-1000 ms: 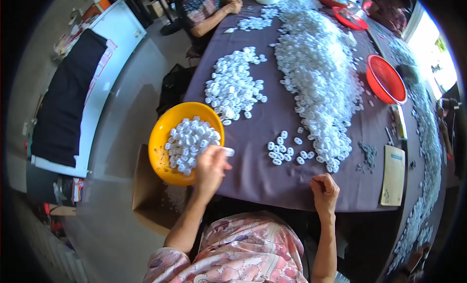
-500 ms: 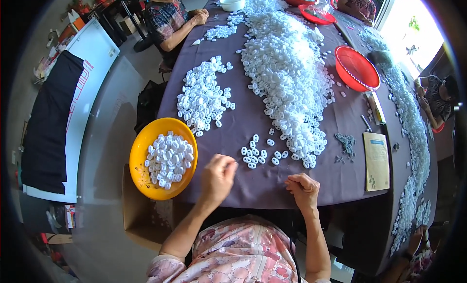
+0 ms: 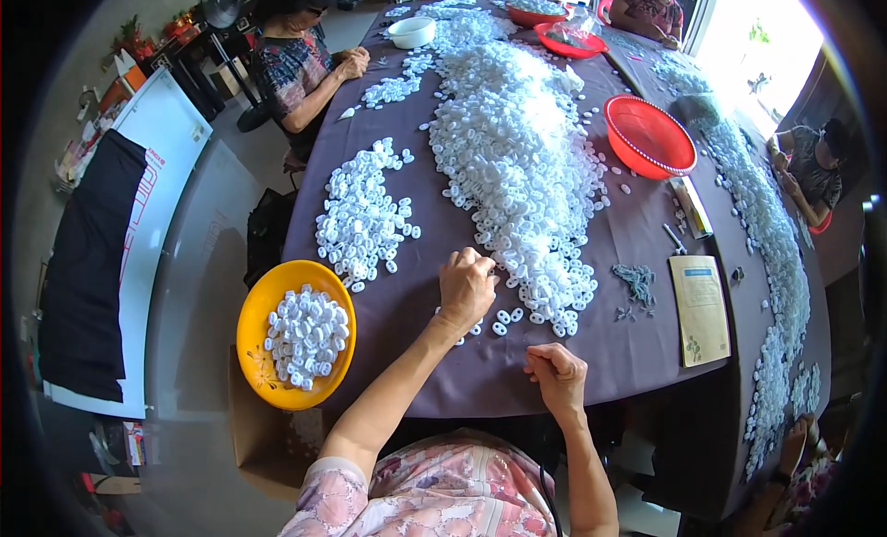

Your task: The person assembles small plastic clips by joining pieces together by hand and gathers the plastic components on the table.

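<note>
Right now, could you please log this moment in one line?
Left hand: by loose white pieces, grip hidden | Right hand: curled, near edge of table | Yellow bowl: holds white pieces

A long table under a dark purple-grey cloth (image 3: 637, 362) carries a broad heap of white oval two-holed plastic pieces (image 3: 517, 149) down its middle. Left of that lies a smaller pile of the same pieces (image 3: 360, 214); a few loose ones (image 3: 500, 329) sit near the front edge. A white bowl (image 3: 411, 33) stands toward the far end. Right of the heap rest a red basin (image 3: 650, 135), a narrow box (image 3: 690, 206), a slim white stick (image 3: 674, 240), a grey-green tangle of bits (image 3: 636, 280) and a tan booklet (image 3: 699, 311).
</note>
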Demonstrator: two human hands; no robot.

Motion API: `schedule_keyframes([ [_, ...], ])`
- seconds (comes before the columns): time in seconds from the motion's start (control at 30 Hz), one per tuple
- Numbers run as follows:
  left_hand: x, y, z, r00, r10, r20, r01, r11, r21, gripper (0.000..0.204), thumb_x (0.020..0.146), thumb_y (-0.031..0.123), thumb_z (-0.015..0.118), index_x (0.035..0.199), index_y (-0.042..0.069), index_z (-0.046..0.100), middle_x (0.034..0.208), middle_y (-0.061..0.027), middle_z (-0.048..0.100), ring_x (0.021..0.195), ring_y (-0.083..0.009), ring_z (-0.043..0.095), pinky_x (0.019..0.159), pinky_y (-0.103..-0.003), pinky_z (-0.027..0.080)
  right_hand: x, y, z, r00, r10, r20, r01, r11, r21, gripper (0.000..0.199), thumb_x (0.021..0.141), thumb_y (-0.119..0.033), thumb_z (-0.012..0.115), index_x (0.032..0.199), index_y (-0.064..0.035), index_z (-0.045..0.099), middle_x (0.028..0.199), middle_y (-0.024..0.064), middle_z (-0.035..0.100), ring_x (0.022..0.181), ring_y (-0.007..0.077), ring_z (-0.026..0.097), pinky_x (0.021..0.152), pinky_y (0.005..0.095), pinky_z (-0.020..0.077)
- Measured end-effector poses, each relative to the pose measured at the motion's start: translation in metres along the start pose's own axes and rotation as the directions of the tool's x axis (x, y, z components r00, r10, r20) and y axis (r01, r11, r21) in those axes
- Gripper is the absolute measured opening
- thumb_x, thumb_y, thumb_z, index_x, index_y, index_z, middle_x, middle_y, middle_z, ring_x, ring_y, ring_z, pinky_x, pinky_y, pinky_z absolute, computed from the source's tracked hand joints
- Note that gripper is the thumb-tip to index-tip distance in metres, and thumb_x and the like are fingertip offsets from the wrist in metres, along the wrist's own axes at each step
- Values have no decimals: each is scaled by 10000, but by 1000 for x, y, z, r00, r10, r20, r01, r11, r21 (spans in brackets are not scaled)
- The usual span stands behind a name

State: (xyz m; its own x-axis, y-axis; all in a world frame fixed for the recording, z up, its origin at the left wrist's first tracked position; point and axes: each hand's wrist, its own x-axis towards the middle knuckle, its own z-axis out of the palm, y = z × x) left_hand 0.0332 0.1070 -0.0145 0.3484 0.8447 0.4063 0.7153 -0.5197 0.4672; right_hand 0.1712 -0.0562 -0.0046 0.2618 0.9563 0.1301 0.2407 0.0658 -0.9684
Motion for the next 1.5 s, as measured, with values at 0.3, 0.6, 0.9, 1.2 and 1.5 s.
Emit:
schedule_keyframes([
  [0.3,6,0,-10,992,-104,74,103,995,17,203,687,151,746,771,106,566,837,-35,614,830,-248,567,755,-443,397,2,4,0,989,-148,13,148,981,-126,102,742,32,684,829,-12,655,741,67,631,584,137,614,515,243,476],
  [0.6,-52,32,-47,857,-307,414,510,396,-763,91,801,40,681,858,-25,653,738,-61,661,644,-92,630,559,-212,524,-4,3,2,999,-50,-15,49,998,-40,92,809,39,627,879,-10,660,783,53,631,630,108,610,533,223,488],
  [0.9,-111,38,-39,788,-404,464,546,111,-831,65,833,40,659,889,10,642,773,-43,658,665,-109,640,603,-241,547,-6,-5,32,985,164,49,-170,907,386,174,829,44,624,998,10,646,873,54,671,765,92,630,666,217,533],
  [1.2,-114,41,-40,814,-384,436,537,212,-816,72,841,47,654,895,1,643,777,-44,661,666,-97,630,601,-229,539,-7,-1,33,993,114,35,-119,948,296,171,831,31,631,1000,10,644,863,46,678,725,60,609,643,187,506],
  [1.5,-114,41,-38,822,-367,435,537,245,-808,57,843,37,648,883,-3,642,765,-39,659,664,-88,625,599,-219,531,-6,1,31,994,78,72,-93,968,232,150,834,28,630,982,5,648,829,23,669,713,54,608,631,186,505],
])
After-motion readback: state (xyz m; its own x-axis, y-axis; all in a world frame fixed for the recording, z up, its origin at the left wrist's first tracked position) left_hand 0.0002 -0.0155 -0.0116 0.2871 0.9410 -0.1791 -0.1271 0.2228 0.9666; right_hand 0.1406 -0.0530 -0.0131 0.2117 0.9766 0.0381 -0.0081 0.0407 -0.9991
